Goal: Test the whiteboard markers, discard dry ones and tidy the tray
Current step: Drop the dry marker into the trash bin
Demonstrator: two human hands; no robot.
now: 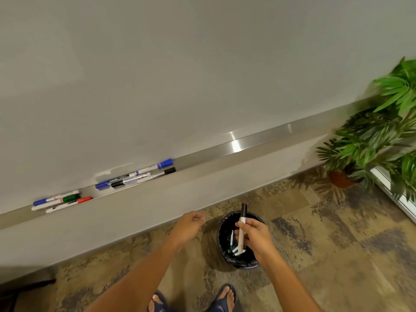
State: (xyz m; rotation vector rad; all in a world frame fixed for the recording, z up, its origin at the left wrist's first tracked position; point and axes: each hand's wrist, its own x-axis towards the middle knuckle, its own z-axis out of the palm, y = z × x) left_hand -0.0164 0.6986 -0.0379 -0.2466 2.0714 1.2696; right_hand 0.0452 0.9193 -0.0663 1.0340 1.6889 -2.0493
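My right hand (255,237) holds a black-capped marker (242,224) above the bin (242,262). The marker's long axis runs nearly upright in the view, its black cap at the far end and its white barrel passing down through my fingers. My grip clasps the barrel at mid-length, so the cap stands clear beyond my thumb and the lower end shows below my palm, over the bin's opening. My left hand (189,226) hangs to the left of the bin, fingers loosely curled, holding nothing. Discarded markers (235,247) lie inside the bin's black liner. On the tray (236,145) under the whiteboard (180,64), one group of blue- and black-capped markers (135,175) lies lengthwise along the tray; a second group (62,201), with blue, green and red caps, lies further left. A potted plant (371,140) stands at the far right.
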